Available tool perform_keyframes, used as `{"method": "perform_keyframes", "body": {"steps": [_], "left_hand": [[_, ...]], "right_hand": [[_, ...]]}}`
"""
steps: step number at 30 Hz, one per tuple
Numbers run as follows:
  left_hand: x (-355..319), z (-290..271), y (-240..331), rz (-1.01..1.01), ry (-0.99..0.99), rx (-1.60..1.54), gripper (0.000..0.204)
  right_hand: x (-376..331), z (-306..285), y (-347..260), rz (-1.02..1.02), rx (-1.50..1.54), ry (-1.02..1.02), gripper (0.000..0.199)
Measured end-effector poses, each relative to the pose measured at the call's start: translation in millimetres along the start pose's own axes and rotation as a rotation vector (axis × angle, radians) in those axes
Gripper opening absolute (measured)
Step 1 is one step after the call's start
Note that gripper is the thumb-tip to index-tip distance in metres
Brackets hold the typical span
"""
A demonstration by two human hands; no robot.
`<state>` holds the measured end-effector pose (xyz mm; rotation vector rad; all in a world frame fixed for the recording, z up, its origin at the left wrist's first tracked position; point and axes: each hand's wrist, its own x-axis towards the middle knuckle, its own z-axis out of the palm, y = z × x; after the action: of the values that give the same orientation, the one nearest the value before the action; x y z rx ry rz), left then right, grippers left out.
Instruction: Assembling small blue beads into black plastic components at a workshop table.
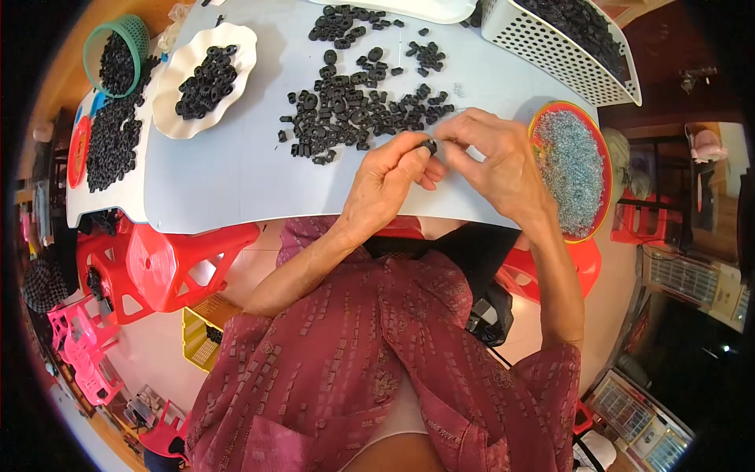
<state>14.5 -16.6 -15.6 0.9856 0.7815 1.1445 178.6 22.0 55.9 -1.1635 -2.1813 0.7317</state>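
Note:
My left hand (pixel 385 179) pinches a small black plastic part (pixel 429 146) between thumb and fingertips, just over the table's near edge. Close beside it on the right, my right hand (pixel 497 153) has its thumb and forefinger brought together near that part. Whatever its fingertips hold is too small to make out. Beyond both hands lies a loose pile of black plastic parts (pixel 338 110), spread across the pale table (pixel 228 177). By my right wrist stands a red-rimmed round tray (pixel 604 185) full of tiny clear bluish pieces (pixel 570 165).
At the left, a white scalloped dish (pixel 169 106) holds black ring-like parts, and a green basket (pixel 135 35) lies tipped with more parts spilling out. A white perforated basket (pixel 550 59) of dark parts is at the far right. Red stools (pixel 161 263) and a yellow crate (pixel 194 338) stand below.

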Motion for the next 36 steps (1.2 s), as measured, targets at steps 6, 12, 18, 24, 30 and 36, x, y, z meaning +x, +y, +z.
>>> {"method": "perform_keyframes", "body": {"steps": [6,12,18,24,30,36], "left_hand": [[-0.3,0.6,4.0,0.016,-0.004,0.011,0.022],[-0.3,-2.7,2.3,0.022,-0.043,0.094,0.021],[-0.5,-8.5,0.4,-0.063,-0.029,-0.234,0.023],[-6.1,-16.6,6.9,0.051,0.058,-0.097,0.025],[-4.9,-19.1,8.0,-0.068,0.049,-0.156,0.027],[-4.2,-23.5,9.3,-0.106,0.036,-0.263,0.029]], "right_hand": [[-2.0,-2.2,-9.5,-0.229,-0.303,-0.006,0.011],[-2.0,7.5,-10.0,-0.157,-0.043,0.031,0.011],[4.6,17.1,-14.7,0.226,0.301,0.042,0.006],[39.2,24.8,1.6,0.035,0.158,0.025,0.009],[91.4,36.6,39.6,-0.195,-0.291,-0.048,0.02],[94.8,37.3,41.4,-0.073,-0.265,-0.093,0.022]]}}
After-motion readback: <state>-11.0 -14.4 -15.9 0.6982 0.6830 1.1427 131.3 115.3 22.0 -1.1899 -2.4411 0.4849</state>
